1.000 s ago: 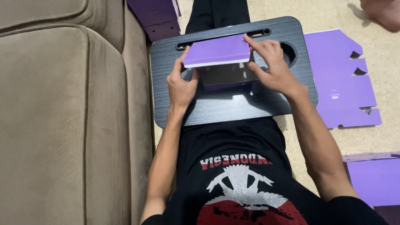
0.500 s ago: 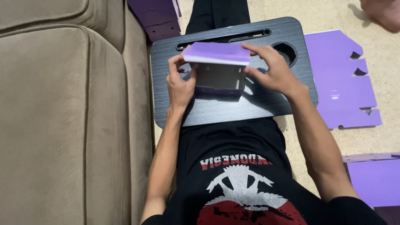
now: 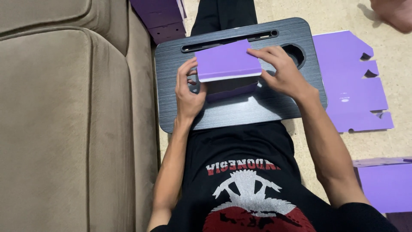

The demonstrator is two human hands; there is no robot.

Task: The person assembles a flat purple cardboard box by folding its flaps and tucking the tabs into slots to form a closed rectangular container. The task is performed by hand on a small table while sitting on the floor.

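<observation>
A small purple cardboard box stands on a black lap tray across my legs. Its lid flap is lowered almost flat, leaving a dark gap along the near side. My left hand grips the box's left side, thumb at the front corner. My right hand holds the right side, fingers lying over the lid's right edge.
A beige sofa fills the left. A flat unfolded purple box blank lies on the floor at right. More purple cardboard sits at top and at lower right. Another person's foot shows at the top right corner.
The lid was raised about half a second ago, showing the box's pale inside; it has now come down nearly flat. Both hands stay on the box's sides.
</observation>
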